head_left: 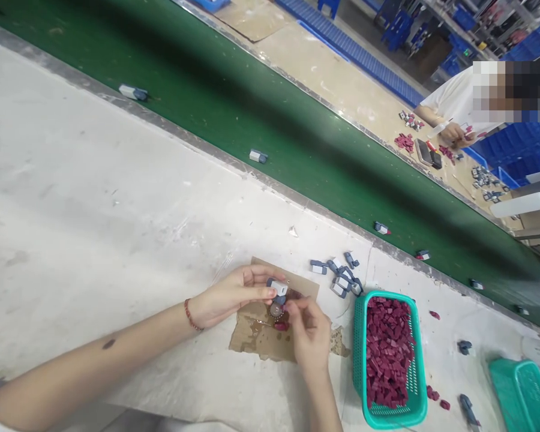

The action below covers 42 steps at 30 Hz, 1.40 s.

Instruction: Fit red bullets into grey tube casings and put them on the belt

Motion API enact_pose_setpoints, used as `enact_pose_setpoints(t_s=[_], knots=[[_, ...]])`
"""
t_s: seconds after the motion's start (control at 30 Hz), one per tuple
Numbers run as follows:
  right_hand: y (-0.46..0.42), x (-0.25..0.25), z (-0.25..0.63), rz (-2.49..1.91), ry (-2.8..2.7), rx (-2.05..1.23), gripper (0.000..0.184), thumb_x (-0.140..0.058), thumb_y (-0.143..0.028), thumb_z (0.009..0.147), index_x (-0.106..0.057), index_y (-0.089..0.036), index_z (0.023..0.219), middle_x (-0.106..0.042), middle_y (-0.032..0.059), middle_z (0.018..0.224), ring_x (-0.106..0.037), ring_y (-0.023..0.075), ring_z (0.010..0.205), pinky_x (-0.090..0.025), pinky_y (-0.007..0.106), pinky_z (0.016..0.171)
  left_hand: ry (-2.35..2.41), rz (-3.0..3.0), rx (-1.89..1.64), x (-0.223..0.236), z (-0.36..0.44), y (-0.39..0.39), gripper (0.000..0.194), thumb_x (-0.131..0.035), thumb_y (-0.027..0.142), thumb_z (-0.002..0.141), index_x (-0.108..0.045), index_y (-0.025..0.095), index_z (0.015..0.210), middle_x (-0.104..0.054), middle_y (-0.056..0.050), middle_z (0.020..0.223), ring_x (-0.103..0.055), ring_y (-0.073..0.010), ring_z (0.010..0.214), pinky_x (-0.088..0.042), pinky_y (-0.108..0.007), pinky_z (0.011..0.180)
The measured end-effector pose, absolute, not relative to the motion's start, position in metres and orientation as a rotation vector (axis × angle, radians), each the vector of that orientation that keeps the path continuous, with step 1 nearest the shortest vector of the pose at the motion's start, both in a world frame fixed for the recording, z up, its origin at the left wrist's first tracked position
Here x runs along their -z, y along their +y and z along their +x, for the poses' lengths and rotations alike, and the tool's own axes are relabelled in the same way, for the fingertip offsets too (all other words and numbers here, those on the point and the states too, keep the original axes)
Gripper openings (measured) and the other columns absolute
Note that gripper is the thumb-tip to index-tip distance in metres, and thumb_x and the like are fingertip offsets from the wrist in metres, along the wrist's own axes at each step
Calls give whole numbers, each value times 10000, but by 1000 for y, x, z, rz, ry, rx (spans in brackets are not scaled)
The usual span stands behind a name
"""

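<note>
My left hand (pixel 238 294) is closed around a small white and blue-grey plastic part (pixel 278 288), held over a piece of wet brown cardboard (pixel 256 339). Close against that part, the fingers of my right hand (pixel 311 333) are pinched together. Whatever they grip is mostly hidden by the fingertips. Under both hands, a small round clear dish (pixel 276 310) rests on the cardboard, with a dark red piece (pixel 281 326) beside it. Several similar white and blue-grey parts (pixel 344 280) lie in a loose pile just beyond the cardboard.
Right of my hands stands a green basket (pixel 359 360) full of dark red pieces (pixel 389 348). Another green basket (pixel 515 390) is farther right. A green conveyor belt (pixel 198 126) carrying spaced parts crosses beyond the white table (pixel 94 210). Across it, a person (pixel 454 90) handles red pieces.
</note>
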State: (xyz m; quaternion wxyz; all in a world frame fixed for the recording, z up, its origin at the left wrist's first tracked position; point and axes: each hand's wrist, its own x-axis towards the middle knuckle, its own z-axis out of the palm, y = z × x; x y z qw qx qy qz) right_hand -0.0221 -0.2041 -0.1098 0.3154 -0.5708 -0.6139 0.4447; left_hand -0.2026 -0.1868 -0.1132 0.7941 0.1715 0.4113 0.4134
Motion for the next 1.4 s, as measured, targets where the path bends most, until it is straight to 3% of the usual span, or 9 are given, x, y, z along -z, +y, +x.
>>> enact_pose_setpoints(t_s=[0.23, 0.67, 0.9, 1.07, 1.23, 1.33, 1.4], knots=[[-201, 88, -31, -1431, -1024, -1331, 397, -661, -493, 809, -502, -199, 596, -450, -68, 460, -361, 71, 393, -315, 179, 387, 912, 516, -1052, 110, -195, -197, 243, -855, 200, 614, -671, 152, 764, -733, -52, 880, -680, -167, 821, -551, -231, 697], [-208, 81, -50, -1403, -1137, -1247, 349, -633, -431, 842, -531, -193, 609, -450, -57, 489, -400, 87, 440, -373, 190, 433, 892, 694, -1234, 106, -189, -209, 165, -771, 64, 661, -718, 187, 758, -741, -19, 815, -720, -153, 812, -593, -177, 684], [-211, 83, -52, -1397, -1144, -1216, 329, -602, -412, 853, -526, -198, 615, -458, -49, 527, -422, 101, 479, -381, 204, 453, 1100, 849, -1161, 101, -189, -210, 106, -786, 171, 638, -722, 186, 721, -756, -63, 818, -730, -208, 761, -616, -246, 656], [-213, 86, -30, -1406, -1199, -1297, 303, -574, -423, 863, -597, -190, 671, -505, -41, 528, -473, 114, 483, -401, 221, 470, 1177, 909, -948, 95, -185, -202, 206, -809, 338, 627, -726, 194, 749, -775, -86, 855, -733, -261, 817, -615, -323, 756], [-209, 73, 43, -1667, -1444, -693, 228, -487, -316, 915, -666, -197, 837, -662, 42, 775, -610, 184, 722, -482, 291, 642, 1325, 927, -919, 88, -190, -162, 369, -827, 447, 584, -711, 197, 829, -767, -93, 963, -710, -297, 928, -595, -366, 816], [-203, 68, 93, -1845, -1679, -338, 215, -468, -252, 886, -663, -202, 961, -672, 98, 973, -601, 256, 916, -481, 395, 788, 1342, 918, -997, 90, -188, -123, 461, -832, 445, 570, -689, 174, 915, -736, -115, 1079, -673, -306, 1028, -564, -384, 887], [-199, 70, 115, -1894, -1841, -295, 247, -444, -224, 877, -664, -203, 987, -666, 115, 1022, -593, 283, 963, -469, 444, 834, 1281, 951, -1025, 95, -180, -93, 490, -797, 438, 619, -672, 145, 990, -715, -146, 1125, -658, -309, 1061, -551, -400, 909]])
